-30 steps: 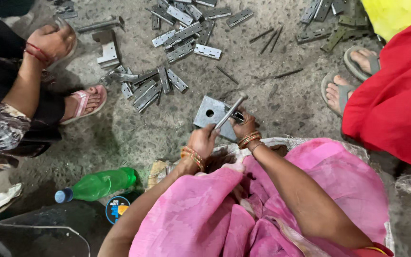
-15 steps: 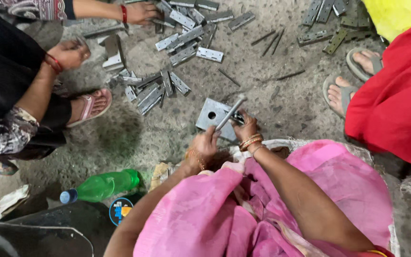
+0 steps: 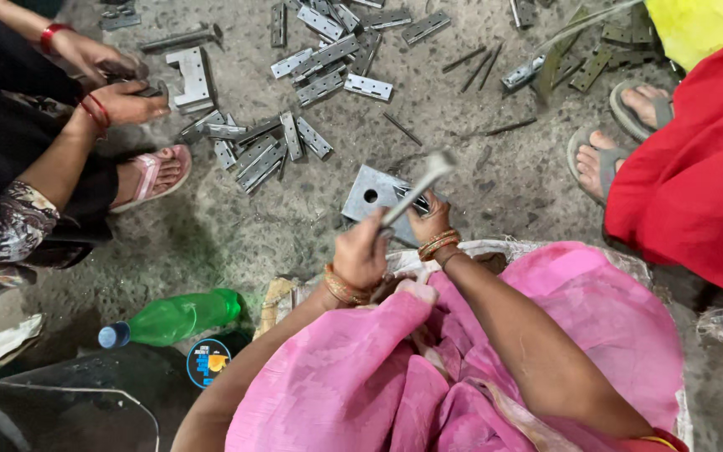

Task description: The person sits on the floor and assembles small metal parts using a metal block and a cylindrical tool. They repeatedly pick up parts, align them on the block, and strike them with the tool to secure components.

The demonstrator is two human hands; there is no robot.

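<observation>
My left hand (image 3: 360, 255) grips the handle of a small metal hammer (image 3: 418, 186), whose head points up and to the right. My right hand (image 3: 430, 222) pinches a small metal hinge piece (image 3: 412, 201) against a square steel plate with a round hole (image 3: 366, 194) that lies on the concrete floor. Both wrists wear orange bangles. My pink clothing (image 3: 462, 368) fills the lower part of the view and hides my lap.
Several grey metal hinges (image 3: 274, 146) and thin rods (image 3: 399, 127) lie scattered on the floor ahead. A co-worker's hands (image 3: 123, 100) hold a metal piece at upper left, their sandalled foot (image 3: 152, 174) nearby. Another person's feet (image 3: 608, 159) are at right. A green bottle (image 3: 173, 318) lies at lower left.
The hammer stays over the plate in my left hand while my right hand keeps the hinge piece down. The co-worker's hands have come together on a metal piece at upper left.
</observation>
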